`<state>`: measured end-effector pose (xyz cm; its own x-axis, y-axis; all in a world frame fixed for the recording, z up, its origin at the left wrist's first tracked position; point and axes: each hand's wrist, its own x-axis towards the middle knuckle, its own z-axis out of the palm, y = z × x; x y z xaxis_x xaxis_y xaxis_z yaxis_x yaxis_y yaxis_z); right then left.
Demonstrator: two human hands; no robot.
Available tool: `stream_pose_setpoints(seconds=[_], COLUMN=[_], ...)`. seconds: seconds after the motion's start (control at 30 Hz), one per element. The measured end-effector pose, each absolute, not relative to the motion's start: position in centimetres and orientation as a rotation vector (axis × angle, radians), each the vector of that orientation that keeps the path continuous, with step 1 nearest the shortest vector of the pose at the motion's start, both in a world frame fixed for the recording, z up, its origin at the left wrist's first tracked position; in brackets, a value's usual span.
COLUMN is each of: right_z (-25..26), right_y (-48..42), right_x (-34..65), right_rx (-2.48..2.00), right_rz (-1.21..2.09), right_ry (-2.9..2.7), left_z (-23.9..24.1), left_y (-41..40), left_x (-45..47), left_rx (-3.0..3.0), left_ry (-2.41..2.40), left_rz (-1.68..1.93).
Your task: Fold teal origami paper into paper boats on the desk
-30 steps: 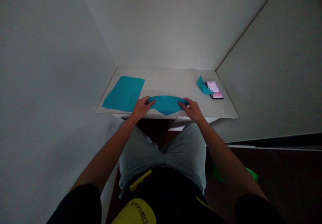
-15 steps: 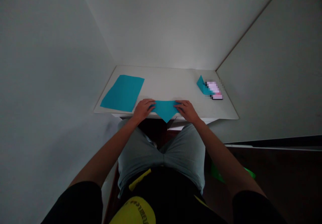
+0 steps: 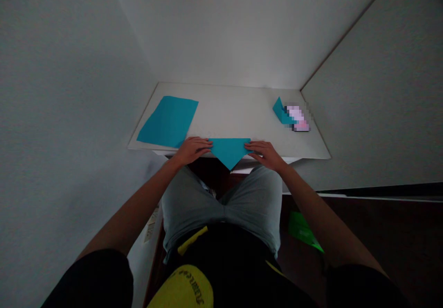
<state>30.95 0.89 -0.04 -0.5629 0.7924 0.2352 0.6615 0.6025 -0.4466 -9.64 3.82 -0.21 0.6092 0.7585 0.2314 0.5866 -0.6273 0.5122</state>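
A blue sheet of paper (image 3: 229, 150), folded into a triangle, lies at the table's front edge. Its straight side faces the wall and its point hangs over the edge toward my lap. My left hand (image 3: 194, 149) grips the left corner with fingers close together, and my right hand (image 3: 266, 153) grips the right corner the same way. Both thumbs sit low, near the paper's slanting sides. The corners under my fingers are partly hidden.
A larger blue sheet (image 3: 168, 121) lies flat at left on the white table (image 3: 235, 109). Toward the right, a folded blue paper piece (image 3: 281, 113) rests beside a blurred-out phone-like object (image 3: 299, 118). Walls enclose the table behind and at both sides. Something green (image 3: 302, 229) is on the floor.
My hands have moved slightly apart toward the paper's outer corners, so more of its straight edge shows. The camera view has shifted a little.
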Motion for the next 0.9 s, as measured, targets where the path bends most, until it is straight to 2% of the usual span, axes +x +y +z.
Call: stream_pose_setpoints(seconds=[0.43,0.77,0.9], right_z=[-1.1,1.3,2.2], right_y=[4.8,6.0,3.7], right_x=[29.7,29.3,28.6], right_rx=[-1.330,-1.181,-1.151], right_rz=[0.374,0.461,0.357], right_ry=[-2.335,-2.409,-2.466], left_z=[0.1,1.0,1.3], left_y=[6.2,5.8,3.0], left_x=[-7.7,-6.7,-6.1], left_rx=[2.392,2.163,2.298], left_ry=[1.413,1.244,1.280], left_rz=[0.550,0.584,0.665])
